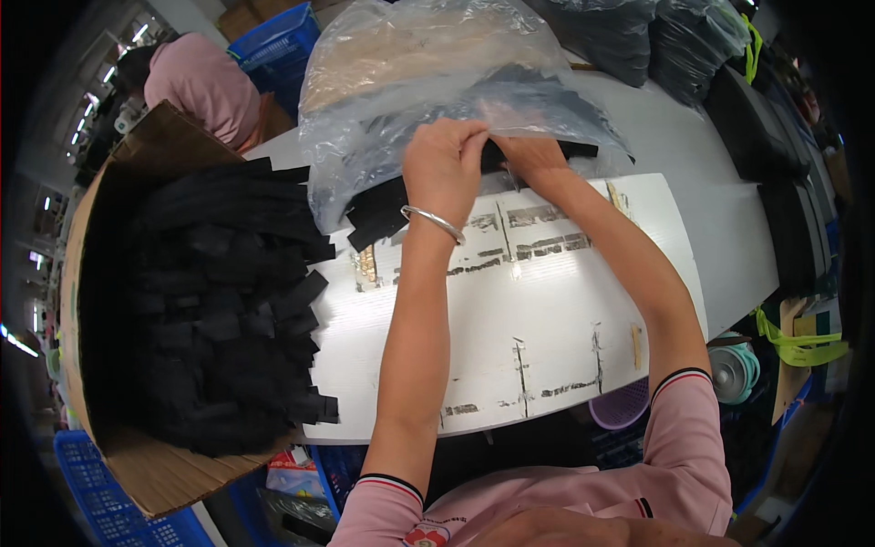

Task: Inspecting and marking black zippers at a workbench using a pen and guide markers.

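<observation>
A large clear plastic bag (365, 118) lies across the far part of the table with dark pieces inside. My left hand (444, 162), a bangle on its wrist, pinches the edge of the bag's mouth. Close to its right, my right hand (536, 162) reaches in under the plastic, its fingers hidden by the film. Black fabric strips (378, 214) stick out of the bag's mouth below my left hand. Under my forearms lies a white board (565, 319) with worn strips of tape.
At left stands an open cardboard box (118, 196) heaped with black fabric strips (219, 310). Dark filled bags (697, 46) stand at the far right, above black cases (752, 128). A blue crate (273, 46) and a person in pink (200, 87) are at the far left.
</observation>
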### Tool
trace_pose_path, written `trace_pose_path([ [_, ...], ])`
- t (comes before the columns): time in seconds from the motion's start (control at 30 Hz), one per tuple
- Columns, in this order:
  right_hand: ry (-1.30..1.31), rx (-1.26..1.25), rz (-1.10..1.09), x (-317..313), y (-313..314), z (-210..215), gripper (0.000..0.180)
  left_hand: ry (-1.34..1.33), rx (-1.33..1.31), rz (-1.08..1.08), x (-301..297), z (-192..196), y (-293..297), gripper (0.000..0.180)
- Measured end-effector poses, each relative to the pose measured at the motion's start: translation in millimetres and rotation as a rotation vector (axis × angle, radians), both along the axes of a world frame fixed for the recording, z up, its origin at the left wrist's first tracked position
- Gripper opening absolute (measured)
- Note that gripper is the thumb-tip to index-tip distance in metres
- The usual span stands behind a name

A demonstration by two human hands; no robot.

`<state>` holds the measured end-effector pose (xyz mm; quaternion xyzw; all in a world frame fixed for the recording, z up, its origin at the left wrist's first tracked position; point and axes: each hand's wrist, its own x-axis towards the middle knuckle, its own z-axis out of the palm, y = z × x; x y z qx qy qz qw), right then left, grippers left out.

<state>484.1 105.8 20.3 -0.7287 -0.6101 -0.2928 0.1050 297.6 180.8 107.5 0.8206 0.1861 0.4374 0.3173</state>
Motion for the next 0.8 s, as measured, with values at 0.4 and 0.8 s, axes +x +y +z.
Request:
trace_pose_path([
  [0.4, -0.284, 0.11, -0.017, 61, 115, -9, 0.06, 0.101, -0.085, -0.153, -18, 19, -7, 0.012],
  [0.8, -0.178, 0.121, 0.032, 68, 152, 32, 0.078, 0.16, -0.153, -0.222, -28, 26, 2, 0.011],
])
